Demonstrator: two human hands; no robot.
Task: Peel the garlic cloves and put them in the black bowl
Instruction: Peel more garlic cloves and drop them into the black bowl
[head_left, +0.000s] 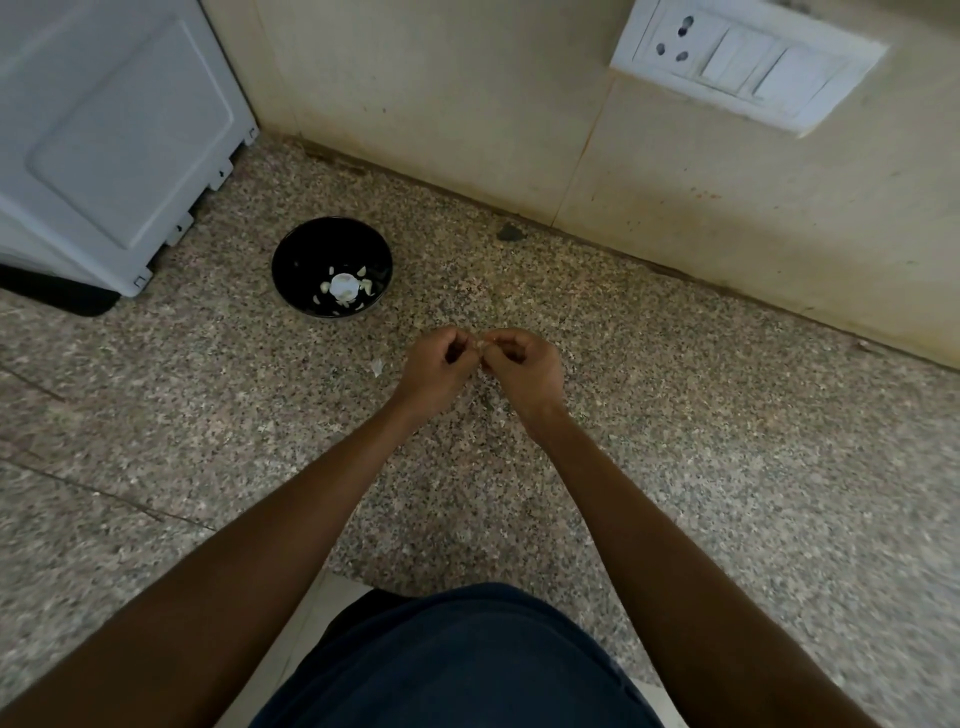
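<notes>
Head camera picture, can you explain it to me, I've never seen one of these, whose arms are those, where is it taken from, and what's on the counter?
There is no machine here. The single picture comes from a wide-angle camera worn on a person's head, looking forward and down, so the two arms reaching in from the bottom are the wearer's own. The left hand and right hand meet over a speckled stone counter and pinch a small pale garlic clove between them, apparently peeling it. To the left sits a black bowl holding pale garlic pieces. A scrap of white peel lies on the counter near the left hand. Behind are a beige wall with a white switch panel and, far left, a white appliance.
</notes>
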